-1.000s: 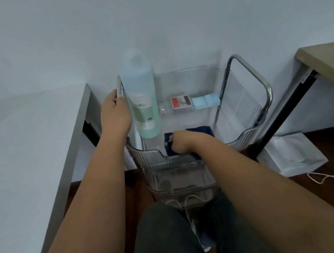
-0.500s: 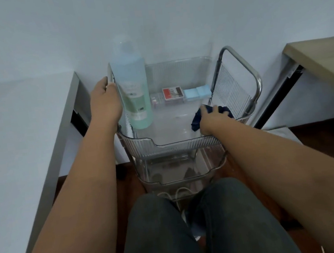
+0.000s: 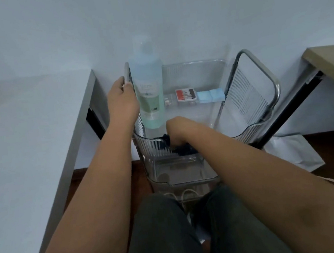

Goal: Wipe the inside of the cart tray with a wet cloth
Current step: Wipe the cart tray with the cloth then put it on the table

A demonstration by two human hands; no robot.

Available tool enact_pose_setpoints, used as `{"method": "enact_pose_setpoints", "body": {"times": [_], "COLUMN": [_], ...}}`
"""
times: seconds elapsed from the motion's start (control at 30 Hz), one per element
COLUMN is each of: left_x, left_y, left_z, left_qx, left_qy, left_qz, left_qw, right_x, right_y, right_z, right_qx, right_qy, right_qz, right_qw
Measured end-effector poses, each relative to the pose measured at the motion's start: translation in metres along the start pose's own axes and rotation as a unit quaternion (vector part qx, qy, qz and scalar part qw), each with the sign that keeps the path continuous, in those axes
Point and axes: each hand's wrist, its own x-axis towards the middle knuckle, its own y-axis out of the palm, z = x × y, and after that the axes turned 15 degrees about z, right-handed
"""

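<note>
The clear ribbed cart tray [image 3: 197, 69] stands in front of my knees, against the wall. My left hand [image 3: 121, 102] grips the metal frame bar at the tray's left side. My right hand [image 3: 175, 128] is down inside the tray at its near-left corner, curled over a dark blue cloth [image 3: 183, 148] that shows under the wrist and through the front wall. Most of the cloth is hidden by my hand.
A tall bottle of pale green liquid [image 3: 149, 93] stands in the tray's left part. A red-and-white box [image 3: 185, 94] and light blue blocks [image 3: 210, 96] lie at the back. A white desk [image 3: 29, 140] is left, a wooden desk [image 3: 332, 61] right, a white bag [image 3: 292, 152] on the floor.
My right hand has swept the cloth from the tray's right side back to the near-left corner. My left hand has kept its hold on the frame.
</note>
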Motion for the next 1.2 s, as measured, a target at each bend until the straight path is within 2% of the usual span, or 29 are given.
{"method": "enact_pose_setpoints", "body": {"times": [0.13,0.27,0.37,0.47,0.63,0.7,0.83,0.93,1.03,1.2], "left_x": [-0.003,-0.002,-0.004,-0.006,-0.005,-0.006,-0.005,-0.006,-0.007,-0.004], "left_y": [0.000,0.001,0.000,-0.003,-0.001,0.000,0.000,0.000,0.001,0.000], "left_z": [-0.001,-0.004,-0.005,-0.005,-0.004,-0.004,-0.006,-0.005,-0.004,-0.003], "left_qx": [0.011,0.021,0.040,0.057,0.034,0.022,0.018,0.016,0.017,0.033], "left_qy": [0.024,0.025,0.026,0.021,0.023,0.022,-0.005,0.011,0.020,0.017], "left_qz": [0.002,-0.001,0.002,0.012,0.011,0.008,0.007,0.001,0.001,0.000], "left_qw": [1.000,0.999,0.999,0.998,0.999,0.999,1.000,1.000,1.000,0.999], "right_x": [0.016,0.017,0.014,0.007,-0.019,-0.027,-0.023,-0.006,0.014,0.029], "right_y": [-0.014,-0.005,0.001,0.001,0.012,0.016,0.015,0.013,0.008,0.000], "right_z": [0.034,0.011,-0.002,-0.029,-0.097,-0.112,-0.096,-0.059,-0.018,0.007], "right_qx": [0.050,0.061,0.073,0.023,-0.068,-0.101,-0.060,0.001,0.020,0.013], "right_qy": [-0.110,-0.200,-0.190,-0.143,-0.037,-0.020,-0.061,-0.134,-0.181,-0.199], "right_qz": [-0.002,0.007,0.062,0.098,0.116,0.113,0.082,0.034,0.017,-0.021], "right_qw": [0.993,0.978,0.977,0.985,0.990,0.988,0.993,0.990,0.983,0.980]}}
